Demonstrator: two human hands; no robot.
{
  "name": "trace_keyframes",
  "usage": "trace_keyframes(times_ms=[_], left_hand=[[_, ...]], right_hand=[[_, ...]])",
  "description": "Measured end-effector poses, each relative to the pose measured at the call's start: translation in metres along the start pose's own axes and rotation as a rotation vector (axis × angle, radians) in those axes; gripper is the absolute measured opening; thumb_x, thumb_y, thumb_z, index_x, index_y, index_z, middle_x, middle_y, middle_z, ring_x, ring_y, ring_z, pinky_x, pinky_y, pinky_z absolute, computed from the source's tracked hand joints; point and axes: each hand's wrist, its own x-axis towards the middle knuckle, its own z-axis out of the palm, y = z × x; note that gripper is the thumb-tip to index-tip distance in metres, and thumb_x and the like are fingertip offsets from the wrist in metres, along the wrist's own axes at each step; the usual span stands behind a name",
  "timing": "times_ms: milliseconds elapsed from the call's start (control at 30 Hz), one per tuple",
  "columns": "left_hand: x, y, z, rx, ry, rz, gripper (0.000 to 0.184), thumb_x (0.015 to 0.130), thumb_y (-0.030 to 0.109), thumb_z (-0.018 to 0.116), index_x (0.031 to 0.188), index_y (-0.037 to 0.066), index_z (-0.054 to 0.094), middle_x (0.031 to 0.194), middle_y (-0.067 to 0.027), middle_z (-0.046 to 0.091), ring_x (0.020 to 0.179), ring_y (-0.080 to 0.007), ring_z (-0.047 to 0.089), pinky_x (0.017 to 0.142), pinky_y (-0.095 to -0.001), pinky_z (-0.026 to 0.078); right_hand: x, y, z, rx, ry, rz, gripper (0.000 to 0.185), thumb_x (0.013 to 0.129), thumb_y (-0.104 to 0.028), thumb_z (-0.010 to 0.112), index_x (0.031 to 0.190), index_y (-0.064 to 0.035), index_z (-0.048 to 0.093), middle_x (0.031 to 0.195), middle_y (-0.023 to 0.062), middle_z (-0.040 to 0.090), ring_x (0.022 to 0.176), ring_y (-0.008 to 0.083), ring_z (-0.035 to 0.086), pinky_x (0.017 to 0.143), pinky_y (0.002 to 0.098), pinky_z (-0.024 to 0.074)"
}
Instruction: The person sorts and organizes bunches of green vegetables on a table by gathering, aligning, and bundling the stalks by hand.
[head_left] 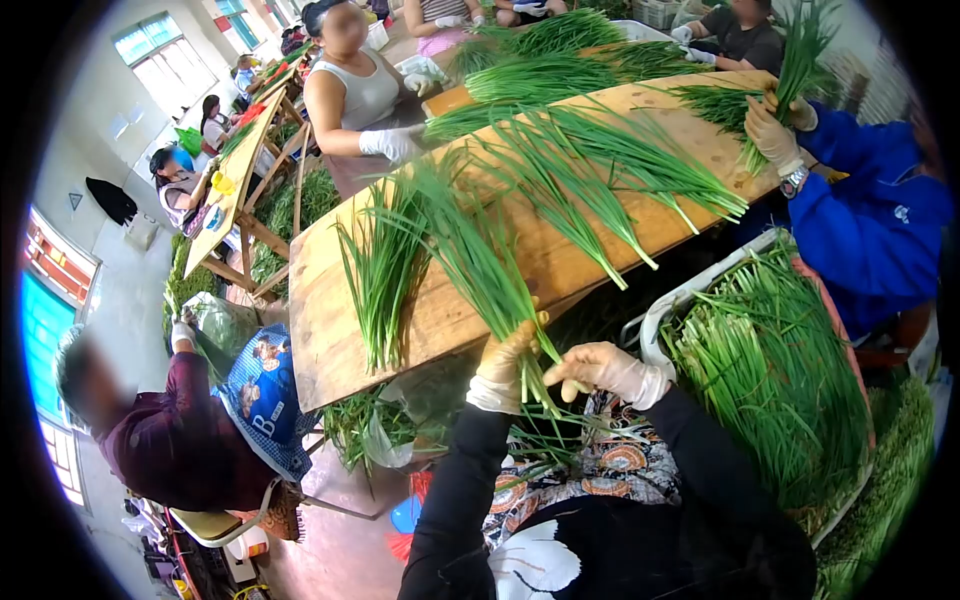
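Gloved in pale white, my left hand (508, 360) is wrapped round the lower stems of a bunch of long green stalks (480, 270), whose leafy tops lean up and left over the wooden table (320, 290). Just right of the stem ends is my right hand (600, 371), also gloved, its fingers curled near the stalks; what it holds, if anything, is too small to tell. Another bunch of stalks (382, 290) lies on the table to the left. Several thinner bunches (570, 200) lie farther right, stems toward me.
A tub of green stalks (770, 370) stands at my right. A co-worker in blue (870, 220) holds a bunch at the table's right end. One in a white top (365, 100) stands across the table. Another sits at the left (190, 430).
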Motion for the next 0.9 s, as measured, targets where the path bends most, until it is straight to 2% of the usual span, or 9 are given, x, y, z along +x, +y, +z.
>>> trace_keyframes(times_ms=[67,167,300,467,567,633,700,733,900], left_hand=[[-0.001,-0.002,0.012,0.099,0.038,0.021,0.045,0.077,0.02,0.062,0.116,0.005,0.045,0.095,-0.0035,0.057,0.061,-0.0068,0.049,0.057,-0.0184,0.041],[0.0,-0.013,-0.006,0.088,0.107,-0.005,0.042,0.075,0.019,0.064,0.111,0.004,0.049,0.092,-0.0053,0.059,0.063,-0.0082,0.05,0.059,-0.0202,0.042],[-0.004,-0.01,0.018,0.204,0.201,0.036,0.038,0.071,0.016,0.068,0.103,0.002,0.052,0.088,-0.0072,0.06,0.067,-0.0098,0.052,0.061,-0.0215,0.044],[-0.001,-0.009,0.01,0.364,0.345,-0.005,0.028,0.072,0.011,0.066,0.096,0.001,0.055,0.082,-0.0053,0.061,0.056,-0.0086,0.049,0.048,-0.0199,0.038],[0.001,0.005,0.005,0.307,0.369,0.024,0.03,0.074,0.011,0.064,0.1,0.0,0.054,0.083,-0.0043,0.061,0.054,-0.0075,0.048,0.047,-0.0186,0.037],[0.002,0.011,-0.005,0.292,0.28,-0.024,0.03,0.075,0.009,0.063,0.102,0.0,0.054,0.084,-0.0047,0.061,0.056,-0.0074,0.049,0.048,-0.0186,0.037],[-0.004,0.013,0.005,0.357,0.239,-0.039,0.03,0.075,0.01,0.063,0.102,0.001,0.054,0.085,-0.0054,0.061,0.058,-0.0079,0.05,0.05,-0.0188,0.038],[-0.004,0.009,0.005,0.35,0.199,-0.022,0.029,0.074,0.011,0.063,0.101,0.001,0.055,0.084,-0.0057,0.061,0.059,-0.0089,0.05,0.05,-0.0193,0.039],[-0.007,0.006,0.023,0.287,0.316,-0.039,0.023,0.073,0.009,0.063,0.093,0.001,0.057,0.08,-0.0045,0.06,0.061,-0.0122,0.053,0.055,-0.0219,0.042]], right_hand=[[0.008,0.002,0.011,-0.299,0.151,-0.056,0.024,0.082,-0.025,0.055,0.087,-0.0027,0.059,0.066,0.0012,0.059,0.054,0.0042,0.048,0.048,0.0161,0.0343],[0.015,0.007,0.022,-0.495,0.533,-0.124,0.025,0.075,-0.024,0.065,0.068,-0.0044,0.052,0.062,0.003,0.059,0.052,0.0055,0.05,0.047,0.0197,0.0379],[0.018,0.023,0.019,-1.108,0.592,-0.564,0.031,0.07,-0.028,0.066,0.061,-0.0059,0.047,0.055,0.0088,0.051,0.048,0.025,0.05,0.048,0.0337,0.0407],[0.017,0.026,0.018,-1.729,0.576,-0.689,0.026,0.077,-0.025,0.056,0.059,-0.0103,0.045,0.056,0.007,0.048,0.051,0.0223,0.051,0.04,0.0321,0.0398],[0.005,0.036,0.018,-1.733,0.256,-0.686,0.024,0.075,-0.022,0.059,0.058,-0.0096,0.048,0.054,0.0061,0.046,0.051,0.0227,0.05,0.043,0.0334,0.0396],[-0.004,0.032,0.006,-1.375,0.096,-0.708,0.02,0.077,-0.025,0.058,0.068,-0.0064,0.056,0.062,0.0065,0.055,0.057,0.0204,0.055,0.048,0.0297,0.0431],[-0.003,0.005,0.005,-0.02,0.31,-0.141,0.026,0.077,-0.029,0.06,0.069,-0.0045,0.057,0.064,0.0034,0.056,0.056,0.014,0.054,0.049,0.0245,0.0437],[-0.002,-0.019,0.018,-0.602,0.446,-0.154,0.031,0.076,-0.032,0.061,0.068,-0.0027,0.057,0.063,0.001,0.055,0.053,0.01,0.053,0.05,0.0206,0.0431],[0.032,0.008,0.007,-0.965,0.418,-0.501,0.027,0.074,-0.025,0.065,0.069,-0.0008,0.055,0.059,0.0044,0.052,0.05,0.0072,0.049,0.046,0.0228,0.0395]])
